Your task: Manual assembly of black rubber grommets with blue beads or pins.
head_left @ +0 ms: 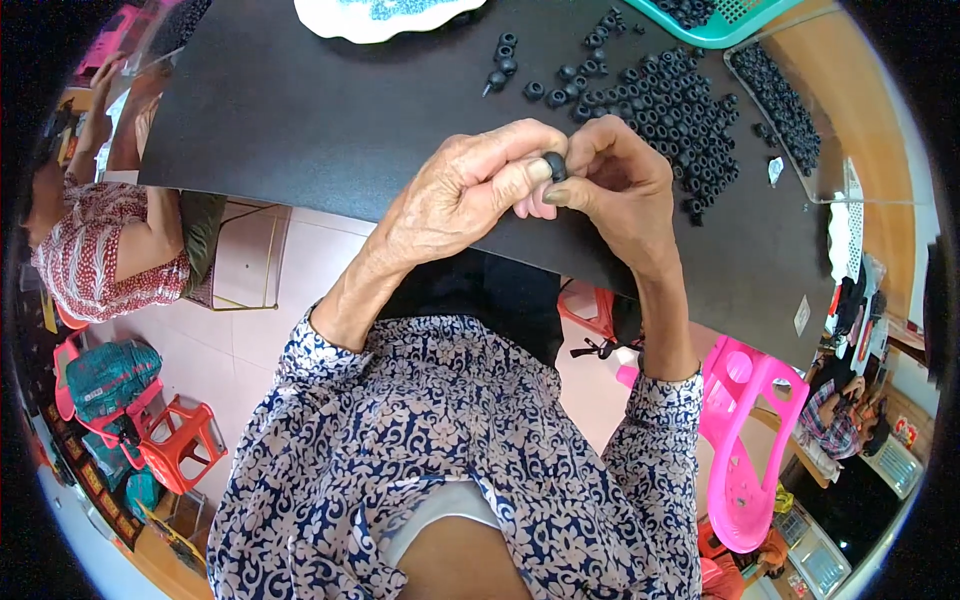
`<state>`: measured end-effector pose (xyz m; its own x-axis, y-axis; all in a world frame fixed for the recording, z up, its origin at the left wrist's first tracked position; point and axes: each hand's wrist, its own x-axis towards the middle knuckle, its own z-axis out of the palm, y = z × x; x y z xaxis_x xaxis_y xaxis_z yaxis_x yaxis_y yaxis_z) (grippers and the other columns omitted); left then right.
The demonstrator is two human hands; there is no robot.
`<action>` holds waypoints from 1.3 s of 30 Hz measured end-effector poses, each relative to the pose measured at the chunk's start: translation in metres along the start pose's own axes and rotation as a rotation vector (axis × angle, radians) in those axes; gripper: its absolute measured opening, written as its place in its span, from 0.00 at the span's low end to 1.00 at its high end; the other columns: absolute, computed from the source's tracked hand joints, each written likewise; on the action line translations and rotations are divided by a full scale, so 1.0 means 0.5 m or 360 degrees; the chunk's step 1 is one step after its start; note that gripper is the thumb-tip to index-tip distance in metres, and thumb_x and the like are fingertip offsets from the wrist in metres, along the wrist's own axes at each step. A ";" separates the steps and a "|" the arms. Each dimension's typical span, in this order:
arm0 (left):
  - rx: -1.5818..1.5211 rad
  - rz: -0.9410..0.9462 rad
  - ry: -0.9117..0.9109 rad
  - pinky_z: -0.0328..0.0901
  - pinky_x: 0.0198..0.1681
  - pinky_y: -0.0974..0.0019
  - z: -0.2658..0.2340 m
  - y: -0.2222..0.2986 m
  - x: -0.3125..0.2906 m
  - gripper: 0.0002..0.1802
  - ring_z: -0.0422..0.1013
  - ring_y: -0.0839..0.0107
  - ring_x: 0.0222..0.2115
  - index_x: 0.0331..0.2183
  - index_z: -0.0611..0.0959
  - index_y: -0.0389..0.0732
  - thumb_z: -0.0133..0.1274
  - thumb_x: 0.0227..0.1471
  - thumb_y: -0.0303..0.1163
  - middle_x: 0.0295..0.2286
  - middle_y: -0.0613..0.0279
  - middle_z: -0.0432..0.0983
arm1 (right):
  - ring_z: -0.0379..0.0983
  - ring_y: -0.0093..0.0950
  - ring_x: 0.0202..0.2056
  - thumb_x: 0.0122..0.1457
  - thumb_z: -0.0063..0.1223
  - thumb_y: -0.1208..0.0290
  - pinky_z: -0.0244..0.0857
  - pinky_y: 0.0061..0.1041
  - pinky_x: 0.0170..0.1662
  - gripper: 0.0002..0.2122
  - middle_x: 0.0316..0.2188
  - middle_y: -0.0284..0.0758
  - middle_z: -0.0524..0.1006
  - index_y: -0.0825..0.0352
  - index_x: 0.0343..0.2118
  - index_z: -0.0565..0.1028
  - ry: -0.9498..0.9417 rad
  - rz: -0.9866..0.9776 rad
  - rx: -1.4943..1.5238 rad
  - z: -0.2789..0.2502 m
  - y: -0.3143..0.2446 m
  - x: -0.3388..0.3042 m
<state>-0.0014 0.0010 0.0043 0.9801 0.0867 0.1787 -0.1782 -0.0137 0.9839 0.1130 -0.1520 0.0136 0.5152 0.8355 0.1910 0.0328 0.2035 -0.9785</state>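
Workpiece: one small black piece (556, 167), rounded, located above the table (300, 110) at the point where the two hands meet.

Grip, left hand (462, 190): narrow; thumb and forefinger hold the piece, with the thumb tip at its left side. Grip, right hand (627, 195): also narrow, thumb tip just under the piece and forefinger beside its right edge. Whether the right fingers pinch the piece or merely rest against it cannot be told.

Surroundings: a pile of black pieces (680, 115), many showing a round hole, lies beyond the right hand. A short row of loose pieces (503, 60) lies farther off, left of the pile. A green basket (712, 41) stands at the far edge.

Assessment: the step in hand appears to be fine fingertip work on one piece. Recommended practice is to let the left pinch bear the hold and keep the right thumb light, since a smooth round piece may roll or spring out under uneven pressure. Thumbs should stay off the face being worked, so it remains visible. Keeping the hands over the table is advisable; a dropped piece would then be recoverable.
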 end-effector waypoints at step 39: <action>-0.0058 -0.0192 0.0147 0.58 0.32 0.73 0.047 0.022 0.015 0.22 0.63 0.76 0.24 0.44 0.73 0.32 0.41 0.62 0.43 0.21 0.62 0.69 | 0.75 0.19 0.23 0.53 0.60 0.68 0.69 0.19 0.27 0.18 0.26 0.37 0.80 0.76 0.43 0.75 0.1432 -0.0081 -0.1296 -0.475 -0.146 0.025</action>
<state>0.0060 -0.0222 0.0164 0.9826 0.1768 0.0569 -0.0647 0.0386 0.9972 0.3203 -0.2775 0.0690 0.8975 0.1173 0.4251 0.4323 -0.4249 -0.7954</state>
